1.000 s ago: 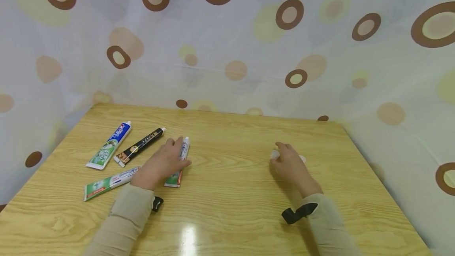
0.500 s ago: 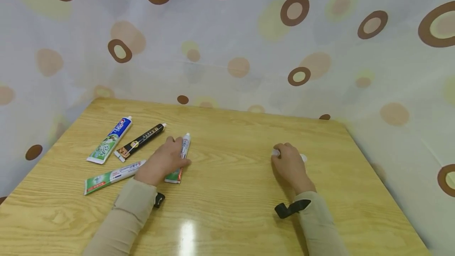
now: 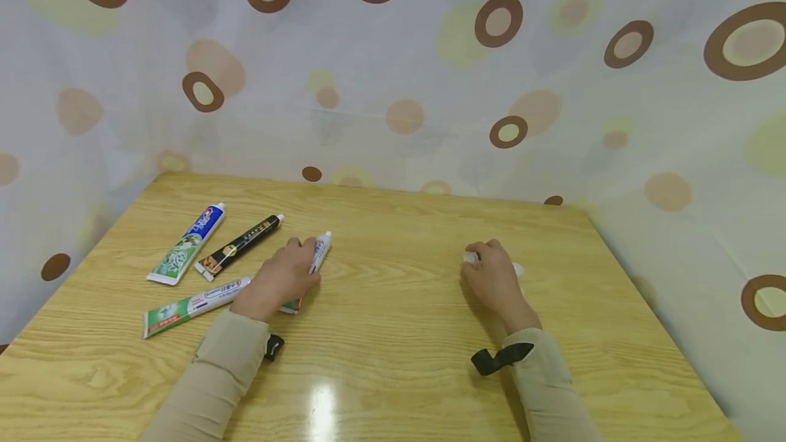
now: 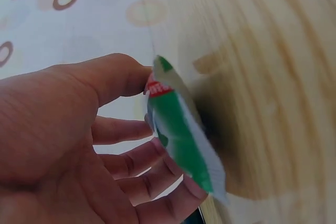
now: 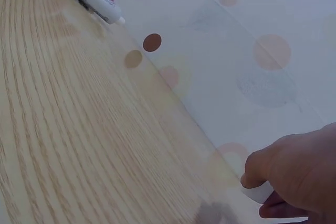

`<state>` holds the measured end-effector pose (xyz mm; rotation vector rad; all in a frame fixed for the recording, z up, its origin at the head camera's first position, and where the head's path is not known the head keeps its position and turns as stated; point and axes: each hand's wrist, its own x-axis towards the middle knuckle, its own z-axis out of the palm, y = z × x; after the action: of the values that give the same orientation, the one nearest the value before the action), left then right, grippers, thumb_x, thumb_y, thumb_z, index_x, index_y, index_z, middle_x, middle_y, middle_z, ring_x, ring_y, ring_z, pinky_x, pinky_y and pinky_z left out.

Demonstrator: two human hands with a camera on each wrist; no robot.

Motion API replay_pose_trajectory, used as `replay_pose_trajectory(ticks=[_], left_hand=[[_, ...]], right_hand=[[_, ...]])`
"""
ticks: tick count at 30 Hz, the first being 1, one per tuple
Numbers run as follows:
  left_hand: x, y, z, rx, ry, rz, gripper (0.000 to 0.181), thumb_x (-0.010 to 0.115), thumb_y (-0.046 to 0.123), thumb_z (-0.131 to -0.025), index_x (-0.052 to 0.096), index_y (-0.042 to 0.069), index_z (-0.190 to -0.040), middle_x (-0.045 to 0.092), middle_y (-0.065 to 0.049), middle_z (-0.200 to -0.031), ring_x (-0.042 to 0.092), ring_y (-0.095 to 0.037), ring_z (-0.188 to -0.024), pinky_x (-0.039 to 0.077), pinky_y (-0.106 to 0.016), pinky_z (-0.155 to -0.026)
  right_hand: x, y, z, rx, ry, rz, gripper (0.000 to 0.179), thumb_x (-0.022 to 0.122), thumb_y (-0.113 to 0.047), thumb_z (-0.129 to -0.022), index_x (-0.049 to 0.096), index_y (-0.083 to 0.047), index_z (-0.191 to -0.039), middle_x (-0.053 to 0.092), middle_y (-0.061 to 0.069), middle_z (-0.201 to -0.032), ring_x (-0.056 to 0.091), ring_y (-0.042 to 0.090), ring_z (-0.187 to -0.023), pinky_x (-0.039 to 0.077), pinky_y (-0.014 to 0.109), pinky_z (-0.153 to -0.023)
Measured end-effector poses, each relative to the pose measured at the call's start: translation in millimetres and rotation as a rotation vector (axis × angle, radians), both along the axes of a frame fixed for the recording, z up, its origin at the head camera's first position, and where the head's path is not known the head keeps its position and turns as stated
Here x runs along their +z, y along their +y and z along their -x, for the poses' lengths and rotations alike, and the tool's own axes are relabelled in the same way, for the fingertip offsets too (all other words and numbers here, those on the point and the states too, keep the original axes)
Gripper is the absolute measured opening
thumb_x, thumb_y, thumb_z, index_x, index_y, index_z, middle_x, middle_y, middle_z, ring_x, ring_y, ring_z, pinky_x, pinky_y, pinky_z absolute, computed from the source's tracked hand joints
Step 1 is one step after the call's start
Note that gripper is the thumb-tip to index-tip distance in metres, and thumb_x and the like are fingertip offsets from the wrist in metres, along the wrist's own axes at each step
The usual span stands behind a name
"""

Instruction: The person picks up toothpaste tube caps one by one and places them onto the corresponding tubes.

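Note:
My left hand (image 3: pixel 279 282) grips a white and green toothpaste tube (image 3: pixel 321 251) near the table's middle left. In the left wrist view, thumb and fingers pinch the tube's flat green end (image 4: pixel 181 135), which is tilted on edge. Its nozzle, bare of a cap, points away in the right wrist view. Over on the right, my right hand (image 3: pixel 493 282) pinches a small white cap-like piece (image 3: pixel 470 258), partly covered by the fingers. Another small white round piece (image 3: pixel 518 269) shows on the table just beyond that hand, mostly hidden.
Left of my left hand lie a blue and green toothpaste tube (image 3: pixel 186 244), a black one (image 3: pixel 239 247) and a second white and green one (image 3: pixel 196 307). A patterned sheet (image 3: pixel 368 121) hangs behind the wooden table (image 3: pixel 393 360).
My left fingers have closed around the tube, which has tilted and shifted slightly. My right hand has closed on the small white piece and drawn slightly left.

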<state>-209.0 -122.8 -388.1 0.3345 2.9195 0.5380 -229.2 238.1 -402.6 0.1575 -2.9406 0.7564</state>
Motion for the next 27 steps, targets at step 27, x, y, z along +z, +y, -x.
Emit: replay_pose_trajectory(ticks=[27], left_hand=[[11.9,10.4,0.1,-0.212,0.305,-0.247,0.055,0.066,0.005,-0.09,0.048,-0.002,-0.142,0.057,-0.021,-0.113,0.058,-0.026,-0.092,0.053,-0.042,-0.081]], right_hand=[[20.0,-14.1,-9.1,0.101,-0.022,0.57,0.03,0.072,-0.024,-0.093,0.067,-0.008,-0.117,0.064,0.01,-0.119,0.06,0.021,-0.108,0.053,0.03,-0.092]])
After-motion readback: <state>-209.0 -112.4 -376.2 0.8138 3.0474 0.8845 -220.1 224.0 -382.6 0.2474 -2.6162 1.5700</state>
